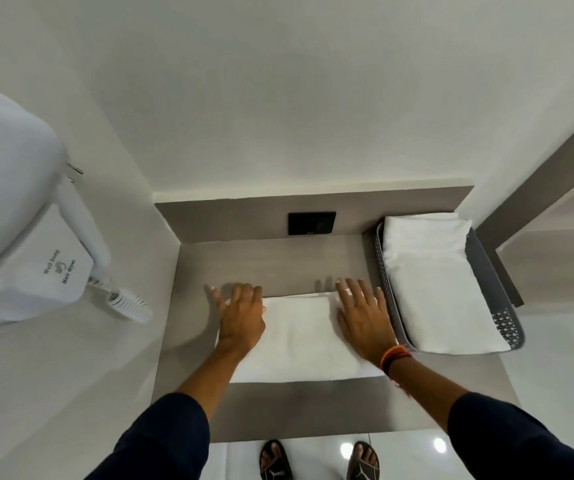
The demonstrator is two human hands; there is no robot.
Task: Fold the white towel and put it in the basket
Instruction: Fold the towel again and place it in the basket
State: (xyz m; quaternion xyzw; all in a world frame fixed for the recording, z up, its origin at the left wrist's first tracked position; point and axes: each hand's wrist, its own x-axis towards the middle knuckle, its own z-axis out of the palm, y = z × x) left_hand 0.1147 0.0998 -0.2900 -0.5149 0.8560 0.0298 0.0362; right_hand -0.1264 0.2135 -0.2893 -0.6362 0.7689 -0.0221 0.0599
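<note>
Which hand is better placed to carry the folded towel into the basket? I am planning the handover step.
The right hand, probably. It lies flat on the white towel's end beside the grey basket, which sits to the right and already holds a folded towel. The left hand presses the far end.

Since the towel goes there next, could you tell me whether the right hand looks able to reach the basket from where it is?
Probably yes. The right hand lies flat on the white towel, right beside the grey basket, with nothing between them. The basket already holds a folded towel.

White walls (278,98); grey wooden shelf (271,265); glossy tiled floor (555,393); wall-mounted hair dryer (19,188).
</note>
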